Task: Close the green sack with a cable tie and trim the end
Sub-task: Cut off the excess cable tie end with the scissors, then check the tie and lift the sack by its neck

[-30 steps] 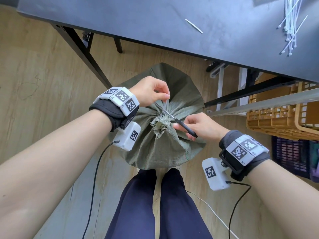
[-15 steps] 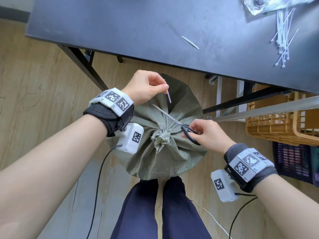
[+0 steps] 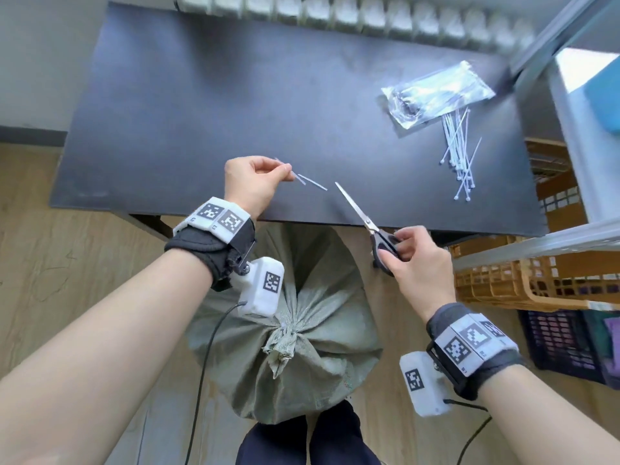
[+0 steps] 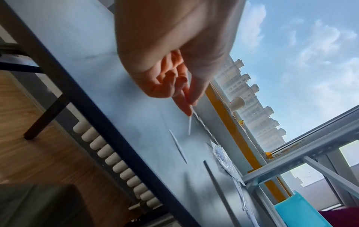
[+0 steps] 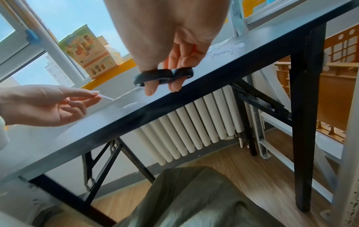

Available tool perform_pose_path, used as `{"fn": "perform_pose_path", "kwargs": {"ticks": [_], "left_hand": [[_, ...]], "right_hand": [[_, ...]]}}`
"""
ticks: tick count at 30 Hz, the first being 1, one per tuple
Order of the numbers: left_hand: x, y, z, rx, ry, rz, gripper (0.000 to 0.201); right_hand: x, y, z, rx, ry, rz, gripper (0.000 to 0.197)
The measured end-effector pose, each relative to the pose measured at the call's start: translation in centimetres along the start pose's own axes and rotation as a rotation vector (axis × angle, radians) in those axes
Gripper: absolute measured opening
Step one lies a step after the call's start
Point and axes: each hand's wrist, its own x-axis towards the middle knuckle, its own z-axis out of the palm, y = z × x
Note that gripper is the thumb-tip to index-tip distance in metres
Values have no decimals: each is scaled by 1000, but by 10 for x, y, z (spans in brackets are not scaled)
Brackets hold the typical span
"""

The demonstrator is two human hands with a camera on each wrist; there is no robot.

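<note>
The green sack (image 3: 312,357) stands on the floor between my arms, its neck (image 3: 285,335) bunched tight, with a small pale bit of tie at the cinch. Over the dark table (image 3: 201,105), my left hand (image 3: 287,169) pinches a short white cut-off tie end (image 3: 299,178), also seen as a tie end (image 4: 190,126) just above the tabletop. Beside it lies another cut piece (image 3: 313,182). My right hand (image 3: 399,246) holds black-handled scissors (image 3: 360,213) at the table's front edge, blades together and pointing away. Two fingers pass through the handles (image 5: 165,76).
A pile of white cable ties (image 3: 458,156) and a clear plastic bag (image 3: 436,92) lie at the table's right. An orange crate (image 3: 536,283) and a dark crate (image 3: 563,344) stand at the right. A radiator (image 3: 335,15) runs behind the table.
Both hands have risen from the sack's neck to the table. The left hand carried the trimmed tie end there, and the right hand lifted the scissors away.
</note>
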Motion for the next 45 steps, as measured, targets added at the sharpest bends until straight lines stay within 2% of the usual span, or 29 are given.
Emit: {"fn": "perform_pose_path", "kwargs": {"ticks": [3, 5, 10, 16, 22, 25, 27, 30, 32, 34, 37, 40, 42, 45], "left_hand": [[15, 2, 18, 51, 34, -57, 27], [21, 2, 27, 104, 37, -90, 31], [24, 1, 36, 329, 49, -93, 18], [17, 1, 33, 459, 92, -42, 22], [-5, 0, 12, 414, 3, 2, 23], [-27, -6, -5, 418, -51, -16, 21], [-46, -15, -16, 439, -123, -77, 22], [-76, -40, -32, 552, -332, -232, 20], [-95, -63, -41, 591, -456, -372, 13], [-113, -88, -47, 572, -508, -441, 7], [-135, -122, -51, 472, -494, -413, 11], [-148, -144, -49, 380, -442, -369, 17], [-152, -156, -46, 333, -421, -342, 20], [-149, -170, -40, 276, -405, -278, 20]], "right_hand": [[23, 4, -3, -29, 60, 58, 21], [36, 7, -3, -54, 91, 57, 19], [60, 8, 3, -115, 132, 34, 21], [65, 11, 8, -99, 155, 3, 25], [59, 11, 5, -69, 173, -47, 22], [40, 5, 5, -36, 196, -194, 13], [20, -2, 12, 9, 82, -290, 9], [-10, -9, 34, 46, -190, -345, 3], [-29, -12, 54, 42, -383, -359, 10], [-45, -13, 73, 3, -561, -354, 22], [-63, -12, 96, -71, -759, -310, 37], [-76, -7, 112, -49, -832, -248, 50], [-81, -3, 120, -25, -789, -227, 55], [-88, 0, 129, -23, -672, -268, 51]]}}
